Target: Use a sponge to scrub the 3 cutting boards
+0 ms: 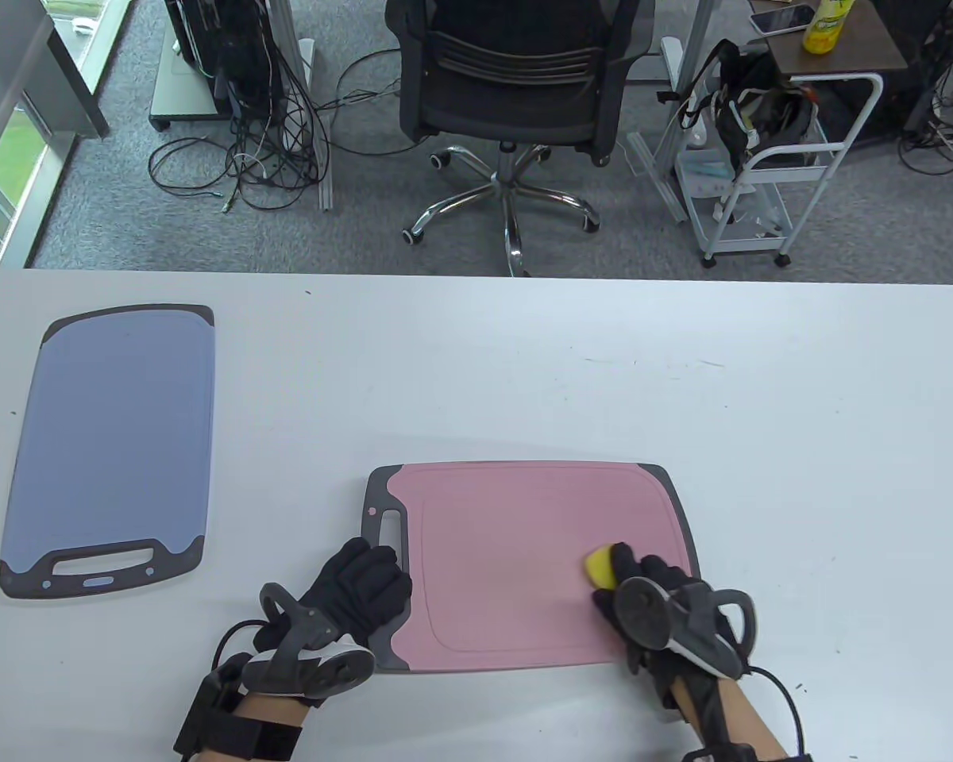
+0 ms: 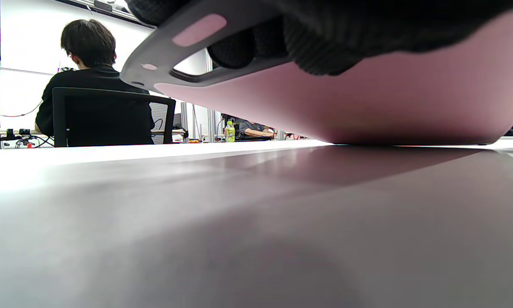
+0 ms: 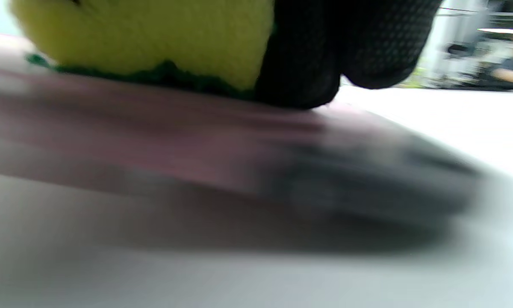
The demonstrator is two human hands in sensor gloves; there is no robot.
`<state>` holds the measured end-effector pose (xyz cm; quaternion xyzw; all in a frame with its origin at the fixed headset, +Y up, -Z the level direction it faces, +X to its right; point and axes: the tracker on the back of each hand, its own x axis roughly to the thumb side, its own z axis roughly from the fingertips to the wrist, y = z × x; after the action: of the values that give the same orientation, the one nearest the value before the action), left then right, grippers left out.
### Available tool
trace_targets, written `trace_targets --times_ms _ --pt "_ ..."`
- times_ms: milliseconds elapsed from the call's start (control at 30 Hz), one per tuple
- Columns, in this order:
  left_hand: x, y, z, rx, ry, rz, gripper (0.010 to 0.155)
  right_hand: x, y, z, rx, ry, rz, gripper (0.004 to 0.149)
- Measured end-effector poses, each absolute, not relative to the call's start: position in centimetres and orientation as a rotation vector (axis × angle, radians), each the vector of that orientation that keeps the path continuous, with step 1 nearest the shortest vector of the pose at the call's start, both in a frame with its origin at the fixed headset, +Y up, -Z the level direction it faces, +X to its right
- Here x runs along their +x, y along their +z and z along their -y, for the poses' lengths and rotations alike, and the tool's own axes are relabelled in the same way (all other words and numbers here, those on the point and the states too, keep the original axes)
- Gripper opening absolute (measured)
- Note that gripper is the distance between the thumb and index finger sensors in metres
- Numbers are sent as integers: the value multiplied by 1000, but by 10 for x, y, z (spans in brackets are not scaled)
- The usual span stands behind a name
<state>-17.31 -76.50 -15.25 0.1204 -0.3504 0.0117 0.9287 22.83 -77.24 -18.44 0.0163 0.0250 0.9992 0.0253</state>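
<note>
A pink cutting board [image 1: 516, 556] with a grey rim lies at the table's front centre. My left hand [image 1: 365, 563] grips its handle end; in the left wrist view the fingers [image 2: 316, 55] curl over the pink cutting board [image 2: 367, 102], whose handle end looks raised off the table. My right hand [image 1: 631, 563] holds a yellow sponge [image 1: 599, 565] pressed onto the board's right part. The right wrist view shows the sponge [image 3: 154, 34], green side down, on the blurred pink cutting board [image 3: 154, 128]. A blue cutting board [image 1: 111, 436] lies flat at the far left. No third board is in view.
The white table [image 1: 524, 373] stretches bare between the two boards and to the right. Beyond its far edge stand an office chair [image 1: 516, 87] and a white cart [image 1: 762, 159]. A seated person [image 2: 89, 72] and a bottle [image 2: 229, 131] show in the background.
</note>
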Motion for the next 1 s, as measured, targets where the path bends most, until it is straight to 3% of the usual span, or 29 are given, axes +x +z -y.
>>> trace_targets --times_ms 67,167,467,600,733,900,1000 --pt "-173 -152 765 249 19 718 42 244 -185 774 -76 3115 -140 68" --pt "-173 -152 765 248 19 718 42 228 -186 772 -10 3152 -78 68" --pt "-173 -153 765 243 26 720 42 39 -159 745 974 2981 76 69" --pt "-173 -153 765 244 28 721 42 7 -149 741 1160 2920 124 69" --pt "-173 -152 765 246 27 721 42 34 -156 744 1029 2927 118 68" --pt "-172 -152 765 244 17 719 43 137 -173 760 563 3109 -11 68" --pt "-172 -152 765 245 12 718 43 211 -177 771 179 3162 -67 68"
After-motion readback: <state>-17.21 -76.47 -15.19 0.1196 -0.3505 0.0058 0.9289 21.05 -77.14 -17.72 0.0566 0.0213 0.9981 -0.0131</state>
